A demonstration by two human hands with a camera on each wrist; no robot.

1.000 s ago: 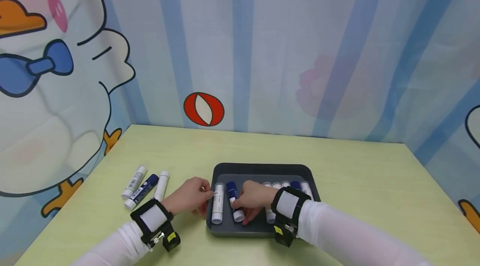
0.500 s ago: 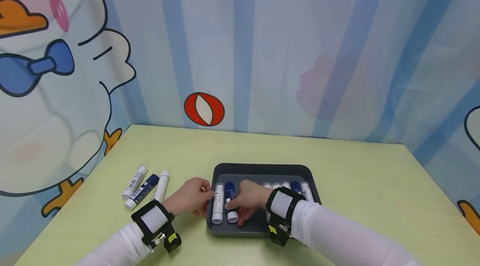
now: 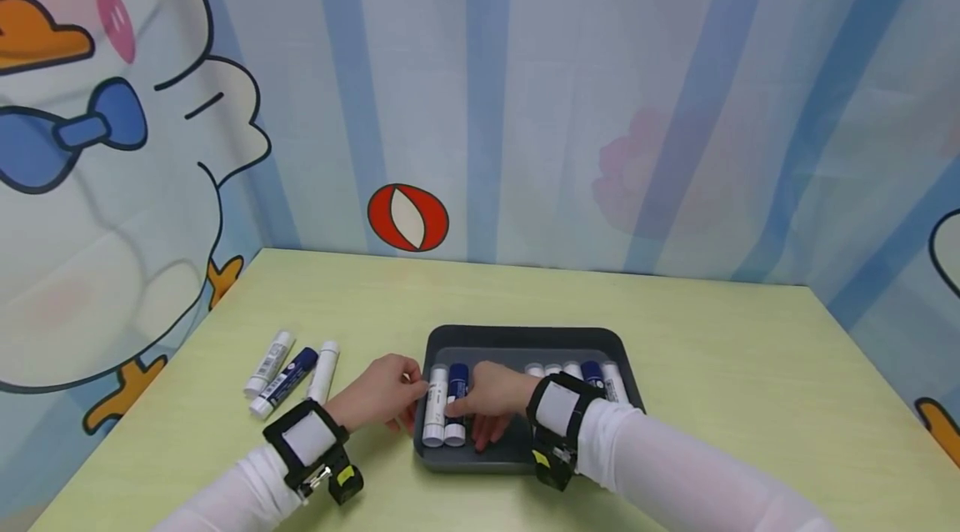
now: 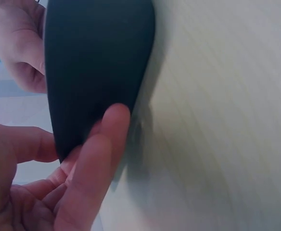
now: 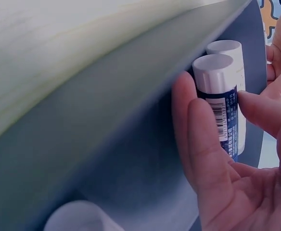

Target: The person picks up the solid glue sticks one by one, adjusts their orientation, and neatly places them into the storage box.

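Right hand (image 3: 495,399) arched downward, pinching a navy-and-white cylindrical plastic tube (image 3: 457,384), left hand (image 3: 381,392) gripping a dark-grey rectangular tray (image 3: 525,338)

There are two hands (image 3: 381,392), one tray (image 3: 525,338) and, seemingly, ten glue sticks (image 3: 436,411).

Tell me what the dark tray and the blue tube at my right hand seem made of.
Dark tray: matte plastic or coated metal, I can't tell which; the rounded walls show only soft shading. Blue tube: probably plastic, slightly glossy; its smooth white end catches soft highlights.
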